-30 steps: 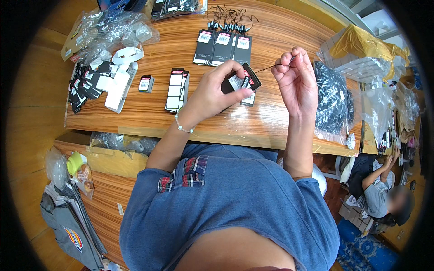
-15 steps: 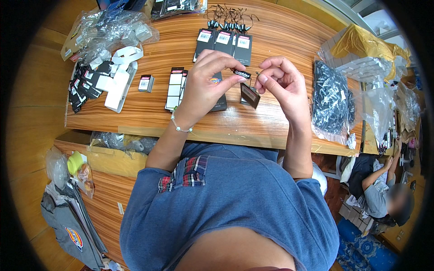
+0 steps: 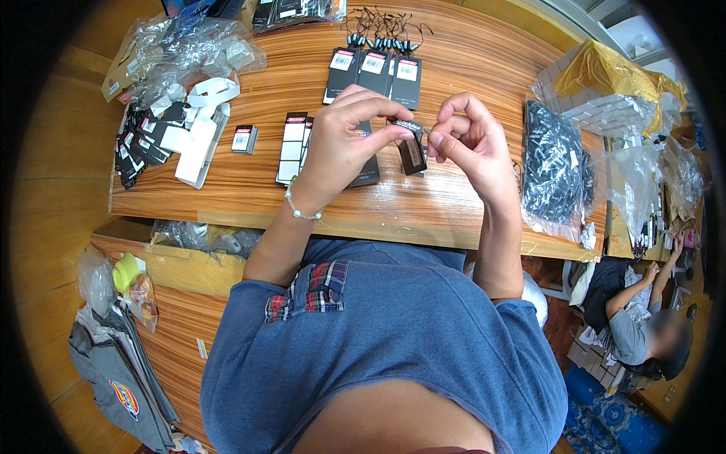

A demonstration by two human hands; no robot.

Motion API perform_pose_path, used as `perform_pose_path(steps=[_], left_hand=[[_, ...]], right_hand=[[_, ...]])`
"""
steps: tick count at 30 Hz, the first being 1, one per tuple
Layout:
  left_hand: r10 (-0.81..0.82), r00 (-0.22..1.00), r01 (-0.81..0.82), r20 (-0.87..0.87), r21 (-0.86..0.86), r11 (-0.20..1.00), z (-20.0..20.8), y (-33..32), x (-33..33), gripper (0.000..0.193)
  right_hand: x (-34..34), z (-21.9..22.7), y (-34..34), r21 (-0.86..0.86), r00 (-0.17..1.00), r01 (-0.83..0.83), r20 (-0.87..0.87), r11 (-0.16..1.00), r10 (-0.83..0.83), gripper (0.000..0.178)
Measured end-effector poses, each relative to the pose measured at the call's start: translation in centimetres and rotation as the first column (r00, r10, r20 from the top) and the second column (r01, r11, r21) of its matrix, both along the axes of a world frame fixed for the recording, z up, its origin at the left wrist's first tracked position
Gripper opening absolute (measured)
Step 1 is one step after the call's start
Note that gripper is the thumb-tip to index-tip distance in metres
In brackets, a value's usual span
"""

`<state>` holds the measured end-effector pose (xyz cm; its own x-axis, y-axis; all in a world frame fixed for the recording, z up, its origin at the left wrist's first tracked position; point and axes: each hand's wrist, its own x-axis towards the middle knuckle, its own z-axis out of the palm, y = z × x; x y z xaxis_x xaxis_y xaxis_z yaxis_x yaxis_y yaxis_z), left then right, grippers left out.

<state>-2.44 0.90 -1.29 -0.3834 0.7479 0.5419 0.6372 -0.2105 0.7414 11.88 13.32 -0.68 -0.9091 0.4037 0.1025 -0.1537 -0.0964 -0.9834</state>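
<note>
Over the middle of the table, my left hand (image 3: 344, 144) pinches a small black tag with white lettering (image 3: 409, 127) between thumb and fingers. Below it hangs a small dark, glossy card (image 3: 412, 157). Close beside that card, my right hand (image 3: 475, 147) has its thumb and fingertips together, and whatever they hold is too small to make out. Partly hidden under my left hand lies a dark card stack (image 3: 367, 174). To its left are label sheets (image 3: 292, 155) with white blocks and a red top. Beyond my hands, black hang tags (image 3: 374, 74) lie in a row with black cords.
A small tag stack (image 3: 243, 140) sits left of the label sheets. Farther left are loose black tags (image 3: 140, 144), a white open carton (image 3: 200, 147) and plastic bags (image 3: 204, 49). On the right lies a clear bag of black cords (image 3: 556, 166). Another person (image 3: 631, 325) works at far right.
The dark card has swung to the left and hangs more upright beneath the tag. My right fingertips have shifted slightly. At far right, the other person's arms have moved.
</note>
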Motion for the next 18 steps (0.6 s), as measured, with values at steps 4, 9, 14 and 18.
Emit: perform_pose_path(steps=[4,9,14,18], left_hand=[[-0.022,1.000,0.022,-0.014,0.000,1.000,-0.1,0.1,-0.1,0.016],[-0.094,0.996,0.094,0.009,-0.036,0.995,0.1,-0.1,-0.2,0.015],[-0.196,0.975,0.207,0.105,-0.107,0.973,0.1,-0.2,-0.5,0.016],[-0.216,0.953,0.246,0.214,-0.123,0.962,0.0,-0.4,-0.5,0.015]], right_hand=[[-0.1,0.1,-0.2,-0.016,1.000,-0.004,0.016,1.000,0.004,0.018],[0.0,-0.3,0.2,-0.022,0.999,-0.038,0.025,0.999,0.039,0.018],[0.0,-0.8,0.0,-0.090,0.993,-0.112,0.018,0.990,0.114,0.016],[-0.1,-1.4,-0.1,-0.152,0.987,-0.158,-0.017,0.976,0.158,0.014]])
